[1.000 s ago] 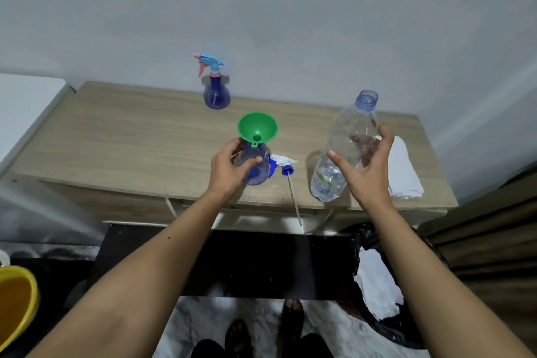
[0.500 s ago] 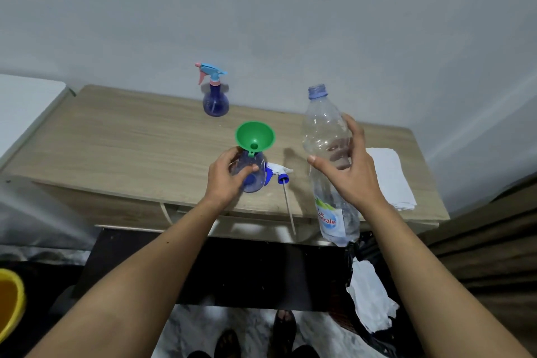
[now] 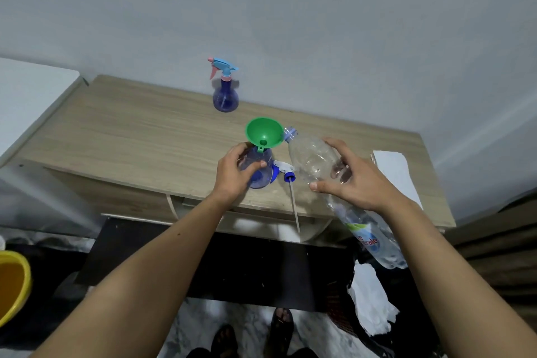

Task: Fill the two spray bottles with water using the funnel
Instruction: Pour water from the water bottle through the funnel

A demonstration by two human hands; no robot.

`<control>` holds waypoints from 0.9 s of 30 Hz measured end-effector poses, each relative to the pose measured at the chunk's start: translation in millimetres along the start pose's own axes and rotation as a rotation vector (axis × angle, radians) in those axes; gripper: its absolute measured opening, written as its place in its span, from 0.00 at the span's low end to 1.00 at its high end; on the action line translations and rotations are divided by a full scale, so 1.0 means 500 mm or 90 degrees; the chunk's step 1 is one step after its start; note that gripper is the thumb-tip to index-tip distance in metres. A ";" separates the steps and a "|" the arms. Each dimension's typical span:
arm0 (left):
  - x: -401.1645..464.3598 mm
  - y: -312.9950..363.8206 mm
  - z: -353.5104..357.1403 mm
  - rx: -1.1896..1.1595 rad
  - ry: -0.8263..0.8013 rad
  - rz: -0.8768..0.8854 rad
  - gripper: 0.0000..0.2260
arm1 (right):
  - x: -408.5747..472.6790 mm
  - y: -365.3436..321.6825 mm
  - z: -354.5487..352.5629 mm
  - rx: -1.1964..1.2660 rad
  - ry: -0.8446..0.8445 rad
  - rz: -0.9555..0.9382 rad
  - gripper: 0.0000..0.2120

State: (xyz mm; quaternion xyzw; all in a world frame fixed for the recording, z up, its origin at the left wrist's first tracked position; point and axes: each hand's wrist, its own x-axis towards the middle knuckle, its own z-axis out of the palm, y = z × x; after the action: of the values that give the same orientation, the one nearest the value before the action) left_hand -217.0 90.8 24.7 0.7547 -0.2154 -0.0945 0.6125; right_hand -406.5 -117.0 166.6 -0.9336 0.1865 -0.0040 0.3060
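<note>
Green funnel (image 3: 263, 133): seated in the open spray bottle (image 3: 259, 171).
Left hand (image 3: 234, 175): curled round that bottle.
Right hand (image 3: 354, 179): grips the tilted water bottle (image 3: 316, 160), mouth at the funnel's rim.

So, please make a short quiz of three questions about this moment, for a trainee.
1. True or false: the funnel sits in the neck of the near spray bottle.
2. Which hand holds the tilted water bottle? A. left hand B. right hand
3. Fill in: the far spray bottle stands near the wall with its trigger head ____ (on/off).

Key: 1 true; 2 B; 3 on.
</note>
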 end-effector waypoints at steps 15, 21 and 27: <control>0.001 0.007 -0.004 -0.001 -0.021 0.004 0.18 | 0.028 -0.041 -0.029 -0.105 -0.026 0.014 0.45; 0.002 0.005 -0.004 -0.015 -0.026 0.004 0.19 | 0.036 -0.050 -0.032 -0.133 -0.030 0.014 0.45; 0.004 0.004 -0.007 0.000 -0.028 0.015 0.19 | 0.033 -0.057 -0.044 -0.158 -0.032 0.008 0.46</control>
State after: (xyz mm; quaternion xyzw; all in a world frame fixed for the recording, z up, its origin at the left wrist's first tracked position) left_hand -214.3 92.6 27.6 0.7500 -0.2372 -0.1039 0.6087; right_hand -384.0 -114.1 198.7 -0.9629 0.1836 0.0440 0.1929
